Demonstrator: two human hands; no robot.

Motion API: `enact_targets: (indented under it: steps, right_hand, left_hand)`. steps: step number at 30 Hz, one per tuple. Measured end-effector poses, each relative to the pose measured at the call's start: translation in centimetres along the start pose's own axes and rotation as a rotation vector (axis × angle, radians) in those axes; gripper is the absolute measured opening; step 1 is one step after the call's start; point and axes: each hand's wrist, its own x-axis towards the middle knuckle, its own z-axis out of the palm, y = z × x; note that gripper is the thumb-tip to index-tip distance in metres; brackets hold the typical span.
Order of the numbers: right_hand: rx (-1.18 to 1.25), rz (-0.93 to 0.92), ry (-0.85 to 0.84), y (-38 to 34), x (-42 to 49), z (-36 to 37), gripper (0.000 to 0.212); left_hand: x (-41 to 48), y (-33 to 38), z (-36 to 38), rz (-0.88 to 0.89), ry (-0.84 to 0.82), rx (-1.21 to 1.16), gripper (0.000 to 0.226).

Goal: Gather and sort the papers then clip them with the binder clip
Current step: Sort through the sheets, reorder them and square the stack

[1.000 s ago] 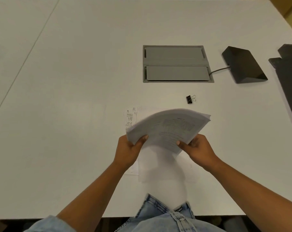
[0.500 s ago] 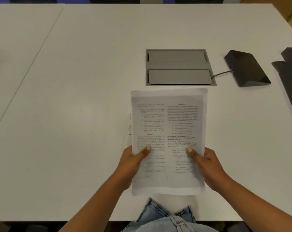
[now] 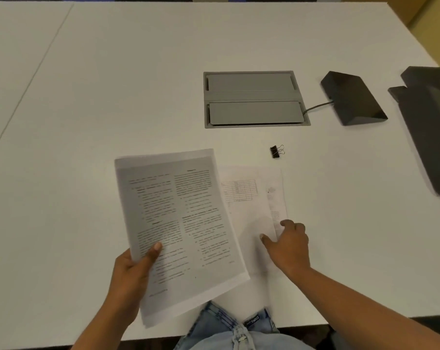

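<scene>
My left hand (image 3: 131, 271) grips a stack of printed papers (image 3: 181, 228) by its lower left edge, holding it tilted above the white table (image 3: 112, 84). To its right, loose sheets (image 3: 251, 198), one bearing a small table, lie flat on the table. My right hand (image 3: 287, 245) rests on those sheets with fingers spread, thumb and fingertips pressing at a narrow slip's edge. A black binder clip (image 3: 276, 151) lies alone on the table beyond the loose sheets, apart from both hands.
A grey cable hatch (image 3: 254, 99) is set into the table behind the clip. A black wedge-shaped device (image 3: 352, 98) with a cord sits to its right, and a dark object (image 3: 431, 122) lies at the right edge. The table's near edge runs just under the stack.
My right hand let go of the stack and moved right onto the loose sheets. My left hand swung the stack left, uncovering the sheets and the binder clip.
</scene>
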Motion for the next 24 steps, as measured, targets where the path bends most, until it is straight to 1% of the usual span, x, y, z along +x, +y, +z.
enact_targets:
  steps: [2, 4, 7, 9, 13, 16, 19, 24]
  right_hand:
    - [-0.048, 0.044, -0.061, -0.3, 0.4, 0.6, 0.082]
    - [-0.108, 0.066, -0.110, -0.5, 0.6, 1.2, 0.088]
    - [-0.210, 0.084, -0.125, -0.7, 0.6, 1.7, 0.088]
    - [-0.225, 0.105, -0.123, -0.6, 0.7, 1.9, 0.086]
    - [-0.128, 0.154, -0.140, -0.3, 1.3, 2.3, 0.088]
    - [-0.160, 0.192, -0.090, -0.5, 1.5, 2.4, 0.093]
    - [-0.155, 0.197, -0.081, -0.6, 1.7, 2.5, 0.091]
    - [-0.016, 0.237, -0.149, -0.4, 2.4, 2.1, 0.086]
  left_hand:
    - [-0.3, -0.3, -0.4, -0.012, 0.024, -0.016, 0.023]
    - [-0.6, -0.7, -0.4, -0.025, 0.040, -0.047, 0.017]
    - [-1.1, -1.3, -0.4, -0.034, 0.057, -0.049, 0.014]
    - [-1.3, -1.6, -0.4, -0.030, 0.068, -0.056, 0.016]
    - [-1.5, -1.6, -0.8, -0.033, 0.086, -0.057, 0.016]
    - [-1.3, -1.6, -1.2, -0.045, 0.096, -0.069, 0.022]
    - [-1.1, -1.6, -1.5, -0.046, 0.104, -0.077, 0.019]
    - [-1.1, -1.8, -1.3, -0.048, 0.115, -0.072, 0.012]
